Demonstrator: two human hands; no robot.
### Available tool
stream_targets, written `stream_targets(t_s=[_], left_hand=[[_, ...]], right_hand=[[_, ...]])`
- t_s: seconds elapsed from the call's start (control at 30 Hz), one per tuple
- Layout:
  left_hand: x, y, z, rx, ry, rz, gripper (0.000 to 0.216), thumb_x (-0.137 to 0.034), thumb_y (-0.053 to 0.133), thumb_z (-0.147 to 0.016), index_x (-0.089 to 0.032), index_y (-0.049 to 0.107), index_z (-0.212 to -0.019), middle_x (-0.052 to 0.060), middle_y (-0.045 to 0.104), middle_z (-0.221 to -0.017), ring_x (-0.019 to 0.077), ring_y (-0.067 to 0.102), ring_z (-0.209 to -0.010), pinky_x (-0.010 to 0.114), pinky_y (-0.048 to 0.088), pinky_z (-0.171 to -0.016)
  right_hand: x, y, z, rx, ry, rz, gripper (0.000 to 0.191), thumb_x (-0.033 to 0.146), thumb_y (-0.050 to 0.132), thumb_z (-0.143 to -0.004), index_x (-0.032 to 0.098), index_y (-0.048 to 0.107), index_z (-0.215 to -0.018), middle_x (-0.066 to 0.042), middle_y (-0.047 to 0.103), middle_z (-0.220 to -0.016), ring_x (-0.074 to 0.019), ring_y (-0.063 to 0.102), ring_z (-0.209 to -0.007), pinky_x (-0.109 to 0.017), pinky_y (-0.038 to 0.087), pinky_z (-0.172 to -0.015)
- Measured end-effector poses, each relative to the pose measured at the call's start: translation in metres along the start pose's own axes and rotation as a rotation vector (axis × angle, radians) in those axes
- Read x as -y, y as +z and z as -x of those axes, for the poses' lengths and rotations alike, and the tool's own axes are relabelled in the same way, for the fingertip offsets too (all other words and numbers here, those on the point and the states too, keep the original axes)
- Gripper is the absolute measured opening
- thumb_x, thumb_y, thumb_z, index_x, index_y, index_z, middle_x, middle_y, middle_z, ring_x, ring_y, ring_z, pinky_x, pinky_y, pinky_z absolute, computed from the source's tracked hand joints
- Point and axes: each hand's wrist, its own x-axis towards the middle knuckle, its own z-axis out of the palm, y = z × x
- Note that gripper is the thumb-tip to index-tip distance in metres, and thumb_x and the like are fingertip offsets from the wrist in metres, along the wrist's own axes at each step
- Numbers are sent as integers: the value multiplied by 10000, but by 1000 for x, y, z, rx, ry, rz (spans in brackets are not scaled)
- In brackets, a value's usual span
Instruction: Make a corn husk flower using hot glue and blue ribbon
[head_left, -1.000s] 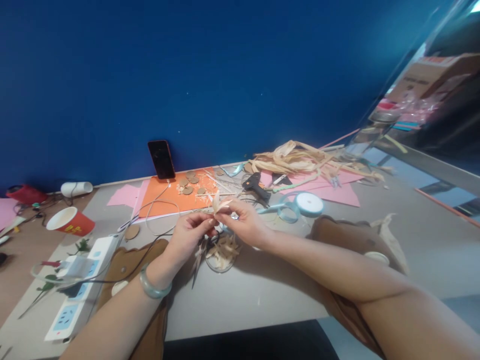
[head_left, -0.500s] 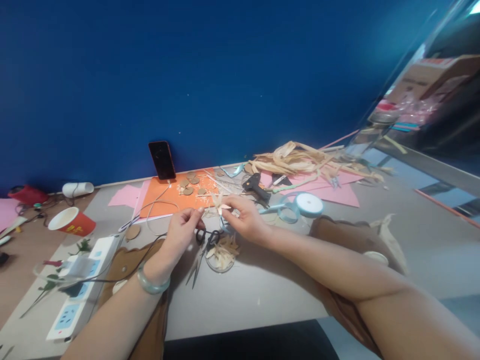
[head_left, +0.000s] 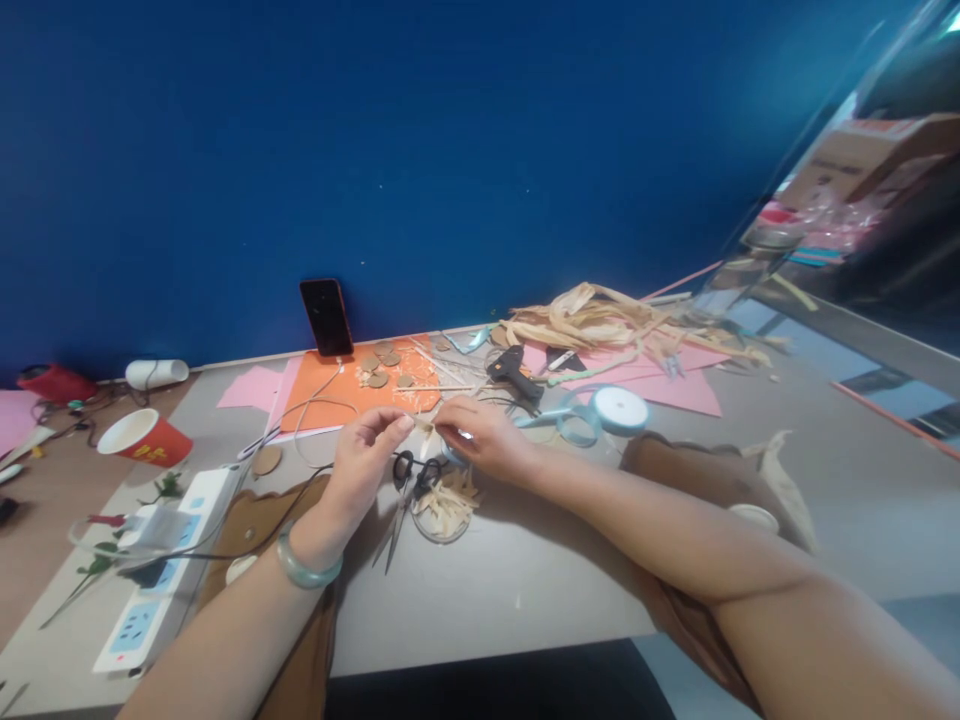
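Note:
My left hand (head_left: 366, 455) is closed in a pinch, thumb against forefinger, on one end of a small pale corn-husk piece (head_left: 423, 424). From the other side my right hand (head_left: 486, 437) pinches too, its fingers covering much of what it grips. Just below the hands lie black-handled scissors (head_left: 393, 535), blades toward me. Beside them a small round clear dish (head_left: 441, 541) holds a heap of cut husk pieces (head_left: 451, 502). Part of a light blue ribbon shows behind my right fingers.
An orange sheet (head_left: 319, 400) bears several brown discs. Behind my right hand are a glue gun (head_left: 514, 375), a blue ribbon spool (head_left: 619, 409) and a husk pile (head_left: 570, 320). A power strip (head_left: 142, 610), paper cup (head_left: 154, 440) and phone (head_left: 327, 316) stand left.
My right hand has tipped over and come down a little. The pale star-shaped piece that stood above its fingertips now shows only in part, low between both hands.

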Motion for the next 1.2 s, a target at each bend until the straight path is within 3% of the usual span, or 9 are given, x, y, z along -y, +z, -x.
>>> stream_targets(t_s=[0.4, 0.6, 0.77, 0.87, 0.97, 1.2], left_hand=[[3, 2, -3, -5, -140, 142, 178, -312, 730, -701, -160, 638, -680, -3, 629, -675, 106, 550, -640, 223, 426, -650], [0, 3, 0, 64, -99, 108, 193, -319, 743, -688, -166, 673, -781, 18, 665, -753, 136, 596, -728, 247, 455, -725], [2, 0, -1, -1, -72, 82, 213, -362, 640, -771, -159, 691, -737, 47, 674, -734, 170, 619, -767, 279, 463, -774], [3, -1, -2, 38, -42, 112, 155, -310, 659, -745, -165, 697, -783, 50, 689, -770, 174, 623, -783, 284, 464, -782], [0, 0, -1, 75, -75, 107, 149, -271, 730, -673, -170, 688, -775, 36, 696, -796, 165, 621, -763, 279, 468, -762], [2, 0, -2, 45, -154, 136, 147, -286, 723, -691, -159, 652, -670, -1, 645, -667, 120, 582, -667, 242, 441, -695]], right_hand=[[1, 1, 2, 34, -7, 5, 148, 182, 445, -935, 163, 592, -925, -89, 629, -878, -173, 578, -823, -289, 494, -735], [0, 1, 3, 58, -10, 46, 163, 181, 430, -938, 169, 592, -916, -79, 618, -857, -165, 571, -794, -277, 489, -707], [0, 2, 3, 83, -19, 57, 164, 179, 426, -936, 168, 590, -934, -87, 620, -868, -168, 569, -800, -278, 484, -701], [-1, 1, 3, 91, -1, 50, 167, 171, 426, -931, 167, 592, -919, -85, 617, -857, -166, 568, -782, -277, 479, -695], [0, 0, 3, 105, -6, 38, 162, 161, 433, -922, 172, 593, -895, -75, 605, -826, -165, 560, -761, -273, 471, -676], [6, -1, 1, 103, -47, -6, 162, 161, 421, -931, 167, 583, -924, -86, 618, -851, -163, 563, -780, -276, 488, -701]])
